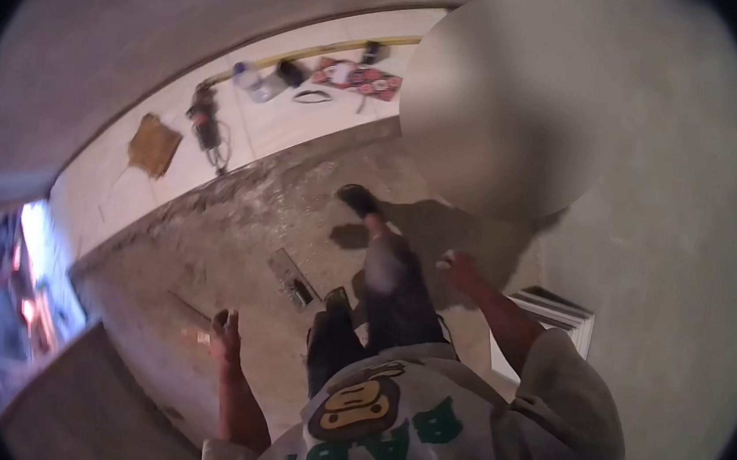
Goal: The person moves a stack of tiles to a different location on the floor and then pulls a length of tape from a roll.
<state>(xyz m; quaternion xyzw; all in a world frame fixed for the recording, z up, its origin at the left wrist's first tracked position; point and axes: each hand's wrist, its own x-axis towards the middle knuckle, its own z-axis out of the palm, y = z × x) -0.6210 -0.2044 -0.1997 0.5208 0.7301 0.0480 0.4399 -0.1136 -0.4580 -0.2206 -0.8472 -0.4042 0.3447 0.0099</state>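
Observation:
My left hand [226,335] hangs above the floor at lower left, its fingers partly stretched and apart, with nothing visible in it. Close by in view are a thin stick-like piece [189,308] and a small pale block [197,336]. My right hand [456,269] is beside my right leg, fingers curled in; no object shows in it. On the floor between my hands lies a flat rectangular trowel [292,278] with a dark handle, near one shoe.
A corded power tool [205,128], a brown piece [154,146] and a red patterned cloth [361,79] lie on a white tiled surface [281,128]. White-edged panels [568,322] stand at right. A large blurred pale round shape [487,100] blocks the upper right. A bright opening [46,261] is at left.

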